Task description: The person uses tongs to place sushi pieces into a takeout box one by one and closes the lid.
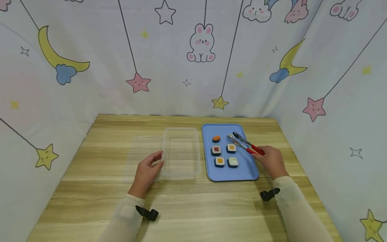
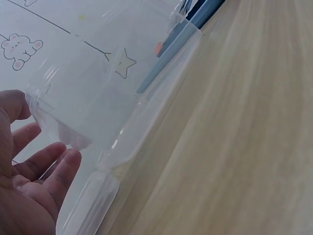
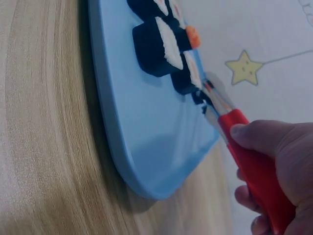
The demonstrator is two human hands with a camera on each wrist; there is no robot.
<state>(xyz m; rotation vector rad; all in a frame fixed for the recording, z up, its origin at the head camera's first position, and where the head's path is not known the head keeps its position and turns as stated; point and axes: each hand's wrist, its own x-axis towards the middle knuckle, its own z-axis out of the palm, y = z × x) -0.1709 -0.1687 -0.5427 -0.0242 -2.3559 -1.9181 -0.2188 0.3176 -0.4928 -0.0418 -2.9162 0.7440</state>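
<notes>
In the head view my right hand (image 1: 273, 161) grips red-handled tongs (image 1: 257, 150) at the blue tray's right side. The tongs' parted dark tips lie on either side of a small sushi piece (image 1: 230, 136), partly hidden by them. Nearer to me on the tray lie square sushi pieces, one with a yellow centre (image 1: 231, 148) and one with a dark red centre (image 1: 216, 150). My left hand (image 1: 148, 171) is at the left side of a clear plastic box (image 1: 181, 176), its relaxed fingertips touching the wall.
The blue tray (image 1: 248, 171) stands right of the box. An orange-topped sushi piece (image 1: 216, 138) sits near its far left corner. A flat clear lid (image 1: 136, 148) lies left of the box, partly behind my left hand. A patterned curtain (image 1: 169, 101) borders the wooden table (image 1: 193, 215).
</notes>
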